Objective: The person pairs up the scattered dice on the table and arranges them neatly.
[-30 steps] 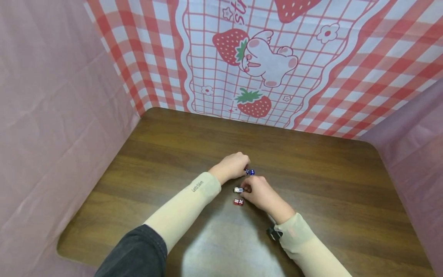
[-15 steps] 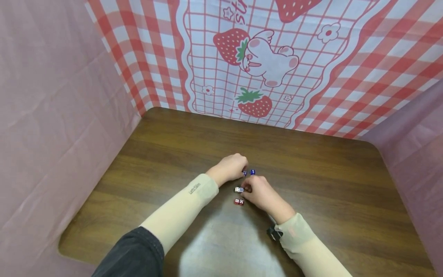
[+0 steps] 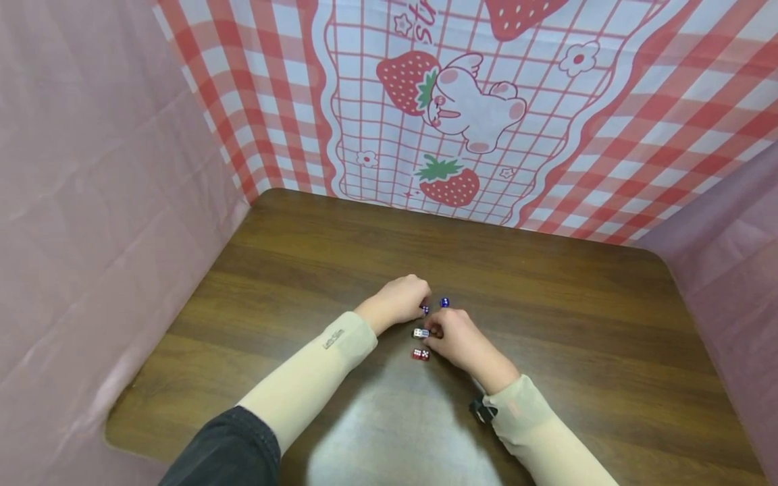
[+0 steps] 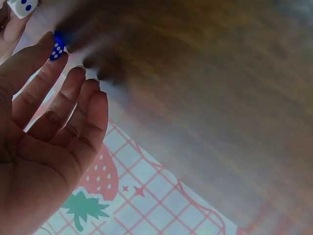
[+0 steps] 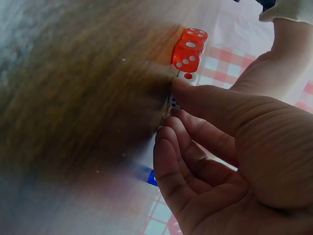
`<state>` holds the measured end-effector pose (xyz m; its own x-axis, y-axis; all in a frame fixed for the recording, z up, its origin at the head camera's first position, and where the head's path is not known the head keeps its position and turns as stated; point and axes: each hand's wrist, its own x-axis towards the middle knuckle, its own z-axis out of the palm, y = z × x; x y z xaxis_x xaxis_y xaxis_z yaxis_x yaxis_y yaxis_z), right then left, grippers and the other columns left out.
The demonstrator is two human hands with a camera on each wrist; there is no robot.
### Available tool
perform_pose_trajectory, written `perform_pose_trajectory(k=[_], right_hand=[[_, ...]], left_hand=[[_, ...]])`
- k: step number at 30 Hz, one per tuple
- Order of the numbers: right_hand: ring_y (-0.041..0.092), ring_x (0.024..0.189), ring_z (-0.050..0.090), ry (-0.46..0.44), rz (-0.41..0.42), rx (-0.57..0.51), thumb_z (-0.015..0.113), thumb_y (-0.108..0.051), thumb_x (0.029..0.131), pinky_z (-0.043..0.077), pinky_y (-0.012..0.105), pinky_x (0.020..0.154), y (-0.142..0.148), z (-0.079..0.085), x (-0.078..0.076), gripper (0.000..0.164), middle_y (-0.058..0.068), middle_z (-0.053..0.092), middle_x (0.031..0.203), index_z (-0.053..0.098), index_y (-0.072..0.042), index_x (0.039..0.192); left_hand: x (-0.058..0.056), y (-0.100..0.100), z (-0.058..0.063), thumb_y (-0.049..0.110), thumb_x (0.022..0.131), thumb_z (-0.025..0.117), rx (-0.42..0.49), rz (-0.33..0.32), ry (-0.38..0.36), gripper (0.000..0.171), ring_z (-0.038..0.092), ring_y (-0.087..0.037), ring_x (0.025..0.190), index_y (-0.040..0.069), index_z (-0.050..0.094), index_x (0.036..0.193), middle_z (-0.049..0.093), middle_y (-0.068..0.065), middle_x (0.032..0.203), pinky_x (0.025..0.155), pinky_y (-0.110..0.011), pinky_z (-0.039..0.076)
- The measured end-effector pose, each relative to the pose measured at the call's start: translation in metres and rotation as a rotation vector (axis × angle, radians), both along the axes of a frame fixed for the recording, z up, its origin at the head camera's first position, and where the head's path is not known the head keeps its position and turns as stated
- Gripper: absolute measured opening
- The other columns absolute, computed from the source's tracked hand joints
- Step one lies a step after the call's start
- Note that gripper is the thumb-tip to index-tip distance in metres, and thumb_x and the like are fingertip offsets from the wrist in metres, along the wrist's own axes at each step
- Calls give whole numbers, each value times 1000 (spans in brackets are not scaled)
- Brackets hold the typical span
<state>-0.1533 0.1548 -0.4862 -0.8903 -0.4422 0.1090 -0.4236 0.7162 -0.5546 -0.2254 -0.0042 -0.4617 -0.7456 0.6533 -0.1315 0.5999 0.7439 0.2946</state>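
My left hand (image 3: 398,299) pinches a blue die (image 4: 57,47) with white dots between thumb and index fingertip, close over the table. The other fingers are slightly bent and hold nothing. To its right a second blue die (image 3: 445,302) sits alone, just beyond my right hand (image 3: 456,337). That hand pinches a white die (image 5: 174,103) with blue dots between thumb and index finger, mostly hidden by the fingers. Against it stands another white die (image 5: 187,77), showing a red dot. Nearer to me, two red dice (image 3: 421,354) sit side by side.
The dice are on a brown wood-grain table (image 3: 292,250). A red-and-white checked cloth (image 3: 450,135) with strawberries hangs behind the far edge, and pink cloth (image 3: 109,202) drapes both sides. A black strapped device (image 3: 483,410) sits at my right wrist.
My left hand has drawn its blue die leftward and a little toward me, opening a gap from the other blue die. My right hand has stayed at the white dice.
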Motion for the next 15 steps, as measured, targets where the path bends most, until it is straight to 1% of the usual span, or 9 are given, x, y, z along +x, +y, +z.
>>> perform_pose_trajectory(k=[4, 10, 15], right_hand=[[11, 65, 55, 2, 0, -2, 83, 1, 73, 48, 30, 61, -1, 0, 0, 16, -4, 60, 70, 71, -8, 78], [11, 65, 56, -3, -9, 4, 84, 0, 73, 49, 30, 62, -2, 3, 1, 16, -4, 61, 70, 71, -7, 79], [12, 64, 55, 1, -4, 2, 84, 1, 73, 48, 31, 60, -2, 5, 2, 16, -3, 60, 69, 71, -5, 79]], left_hand=[[4, -4, 0, 13, 85, 78, 10, 0, 5, 15, 60, -16, 76, 16, 66, 77, 61, 3, 78, 67, -33, 50], [8, -8, 0, 13, 85, 78, 15, -2, -6, 14, 59, -16, 75, 16, 67, 77, 61, 4, 77, 68, -32, 50], [11, -10, -2, 12, 84, 79, 14, 0, 8, 18, 59, -16, 71, 16, 66, 73, 60, 3, 74, 64, -33, 49]])
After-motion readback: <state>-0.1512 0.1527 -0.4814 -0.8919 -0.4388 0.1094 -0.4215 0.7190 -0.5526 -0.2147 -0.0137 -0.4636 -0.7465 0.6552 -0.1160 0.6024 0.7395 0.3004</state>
